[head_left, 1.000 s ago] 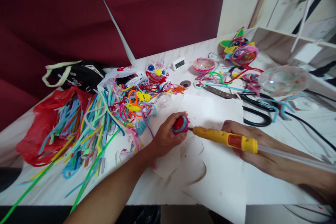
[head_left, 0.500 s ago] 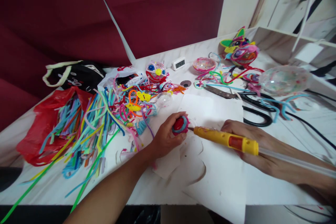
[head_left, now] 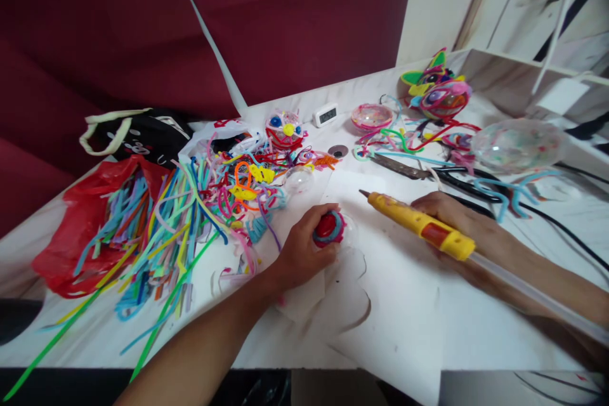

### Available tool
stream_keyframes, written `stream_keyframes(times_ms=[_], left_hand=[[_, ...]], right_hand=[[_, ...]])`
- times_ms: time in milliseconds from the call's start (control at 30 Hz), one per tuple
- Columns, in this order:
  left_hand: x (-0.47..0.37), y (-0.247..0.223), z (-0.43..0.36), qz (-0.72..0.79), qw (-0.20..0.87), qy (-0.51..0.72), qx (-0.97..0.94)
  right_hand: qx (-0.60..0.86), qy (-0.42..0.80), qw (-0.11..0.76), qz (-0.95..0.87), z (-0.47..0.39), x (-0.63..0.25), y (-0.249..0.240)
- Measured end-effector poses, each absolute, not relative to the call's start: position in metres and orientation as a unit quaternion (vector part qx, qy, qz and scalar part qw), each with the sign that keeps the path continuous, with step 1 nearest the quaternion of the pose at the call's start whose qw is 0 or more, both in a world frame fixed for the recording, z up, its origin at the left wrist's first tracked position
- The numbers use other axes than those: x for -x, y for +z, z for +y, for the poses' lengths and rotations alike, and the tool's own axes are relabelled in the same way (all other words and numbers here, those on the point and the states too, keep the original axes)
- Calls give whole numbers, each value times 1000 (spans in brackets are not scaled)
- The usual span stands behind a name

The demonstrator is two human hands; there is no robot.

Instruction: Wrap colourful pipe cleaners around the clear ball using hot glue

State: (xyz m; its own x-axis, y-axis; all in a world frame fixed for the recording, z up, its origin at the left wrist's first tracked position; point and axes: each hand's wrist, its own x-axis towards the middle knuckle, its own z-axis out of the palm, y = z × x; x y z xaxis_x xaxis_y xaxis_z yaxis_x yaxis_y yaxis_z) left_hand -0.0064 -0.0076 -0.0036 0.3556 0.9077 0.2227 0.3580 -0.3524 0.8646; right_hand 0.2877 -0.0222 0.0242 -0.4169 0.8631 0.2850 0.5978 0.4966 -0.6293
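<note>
My left hand is closed around a small round piece with a red centre and a blue and pink fuzzy rim. A clear rounded edge shows at that piece's right side. In my right hand is a yellow hot glue gun, with a clear glue stick running out of its back. Its dark nozzle points up and left, apart from the round piece. Under both hands lies white paper with dark curved marks.
Pipe cleaners spill from a red plastic bag at left. Large scissors lie behind my right hand. Farther back are a small digital clock, a decorated ball, a pink-rimmed clear bowl and a clear half-sphere.
The glue gun has moved up and right, its nozzle away from the round piece it was touching or nearly touching. My left hand has stayed nearly in place.
</note>
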Motion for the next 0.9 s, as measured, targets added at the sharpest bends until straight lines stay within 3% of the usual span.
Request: stream_keyframes(times_ms=[500, 700, 900], left_hand=[[-7, -1, -17, 425, 252, 310, -812], [-9, -7, -16, 413, 222, 308, -828], [-11, -9, -16, 409, 204, 323, -829]], right_hand=[[413, 125, 163, -887, -1, -305, 10], [385, 91, 232, -889, -16, -279, 26], [331, 67, 227, -913, -25, -235, 30]])
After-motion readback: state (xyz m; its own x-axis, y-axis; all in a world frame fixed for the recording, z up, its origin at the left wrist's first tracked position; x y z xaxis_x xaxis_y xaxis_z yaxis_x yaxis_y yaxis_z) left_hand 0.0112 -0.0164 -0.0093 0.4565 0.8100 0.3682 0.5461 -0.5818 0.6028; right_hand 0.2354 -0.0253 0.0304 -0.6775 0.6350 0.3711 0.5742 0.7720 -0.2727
